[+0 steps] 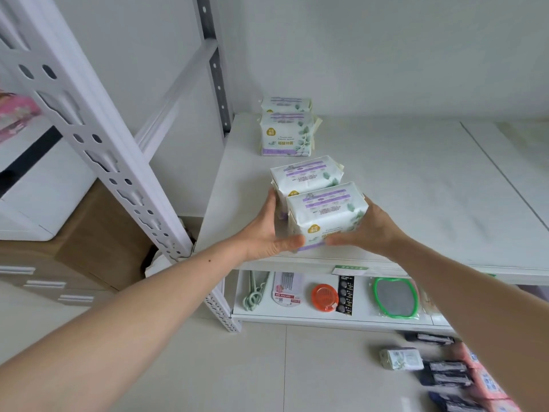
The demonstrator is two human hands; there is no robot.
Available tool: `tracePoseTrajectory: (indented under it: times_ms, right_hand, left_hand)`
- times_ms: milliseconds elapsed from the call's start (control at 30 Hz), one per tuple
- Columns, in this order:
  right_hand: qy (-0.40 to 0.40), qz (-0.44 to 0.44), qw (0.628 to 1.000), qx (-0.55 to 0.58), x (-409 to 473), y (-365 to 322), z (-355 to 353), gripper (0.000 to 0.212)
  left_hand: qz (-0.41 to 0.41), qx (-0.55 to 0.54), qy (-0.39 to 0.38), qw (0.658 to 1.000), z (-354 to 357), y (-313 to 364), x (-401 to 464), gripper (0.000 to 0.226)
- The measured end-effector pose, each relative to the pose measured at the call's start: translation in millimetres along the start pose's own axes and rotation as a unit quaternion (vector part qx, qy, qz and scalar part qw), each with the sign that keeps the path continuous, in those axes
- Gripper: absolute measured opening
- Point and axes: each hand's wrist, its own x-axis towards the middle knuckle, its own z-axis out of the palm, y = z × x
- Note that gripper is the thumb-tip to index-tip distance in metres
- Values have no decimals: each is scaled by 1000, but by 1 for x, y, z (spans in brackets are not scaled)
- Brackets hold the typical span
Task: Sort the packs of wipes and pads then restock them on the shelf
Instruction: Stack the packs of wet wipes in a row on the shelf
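While both hands (320,233) clasp two pad packs (320,203) | shelf (416,188); print unreadable

1. Shelf (416,188): two packs at its back left corner, rear pack (285,104) directly behind second pack (286,136).
2. Near the shelf's front edge, left of centre: third pack (306,176), with front pack (325,217) just before it and touching.
3. Left hand (267,233) on the left side of the front pair; right hand (365,230) on the right side.
4. Lower shelf (326,318), beneath: small hung goods in a row, left to right.
5. Floor (267,367), before the shelf's right part: loose packs (445,373) lying close together.
6. Cardboard box (98,233): left of the shelf, beyond the upright post (98,135).
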Motion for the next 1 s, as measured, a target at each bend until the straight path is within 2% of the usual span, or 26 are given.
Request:
tracePoseTrajectory:
  times_ms: [100, 267, 433, 600, 667, 733, 833, 1000]
  right_hand:
    - [19, -12, 1000, 4, 8, -10, 14, 96]
    - [27, -40, 997, 66, 21, -17, 26, 117]
    - [29, -50, 996, 70, 37, -21, 30, 99]
    - [56, -36, 995, 76, 54, -28, 39, 94]
    - [64, -37, 993, 91, 60, -32, 42, 89]
    - [60, -34, 993, 99, 64, -33, 45, 94]
    - [52, -24, 994, 96, 69, -34, 46, 100]
    - [68, -27, 994, 78, 81, -39, 48, 95]
  left_hand:
    - [9, -21, 13, 1000, -7, -5, 9, 97]
    - [11, -29, 32, 999, -20, -17, 25, 106]
    - [4, -33, 27, 999, -34, -25, 37, 113]
    - [-19, -8, 56, 998, -59, -28, 52, 99]
    - [-29, -6, 73, 997, -66, -30, 56, 109]
    - [-43, -1, 82, 996, -67, -32, 57, 119]
    - [-18, 13, 66, 998, -61, -37, 56, 103]
    - [-17, 14, 91, 996, -63, -41, 70, 97]
